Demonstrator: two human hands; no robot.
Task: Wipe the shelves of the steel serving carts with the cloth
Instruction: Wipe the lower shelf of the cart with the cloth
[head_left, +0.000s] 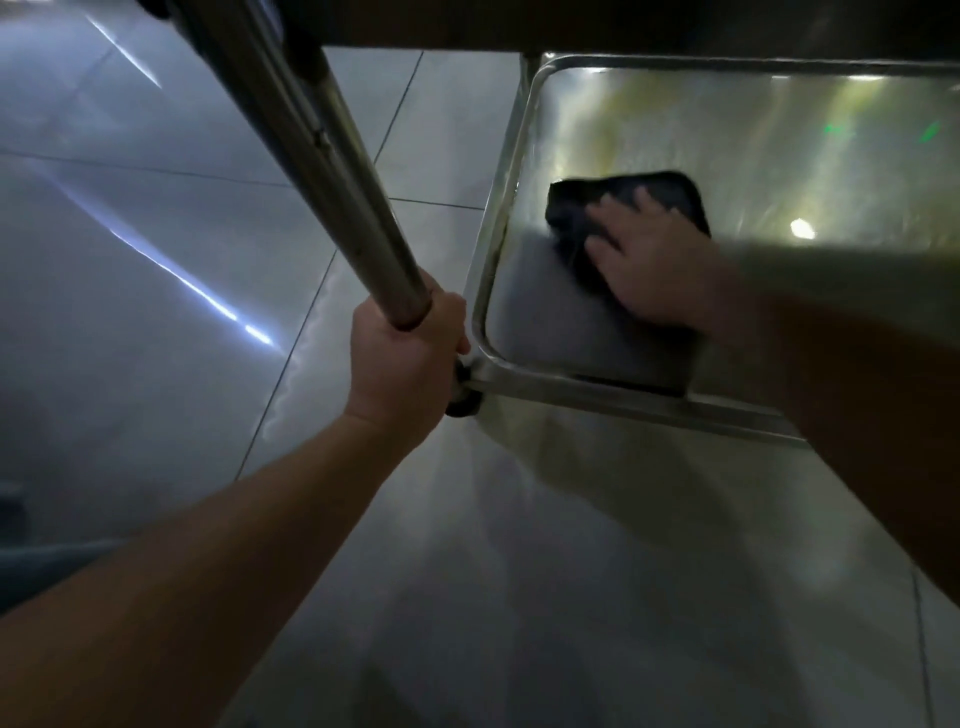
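I look down at the bottom shelf (779, 156) of a steel serving cart, a shiny tray with a raised rim. A dark cloth (670, 192) lies on it near its left side. My right hand (649, 270) presses flat on the cloth with fingers spread. My left hand (405, 358) grips the cart's upright steel post (332, 176) near its lower end, at the shelf's near left corner. The shelf above blurs across my right forearm and hides part of the tray.
A black caster wheel (462, 405) sits under the cart's near left corner. Glossy grey floor tiles (156, 234) with light streaks spread to the left and toward me. The underside of an upper shelf (571, 26) crosses the top of the view.
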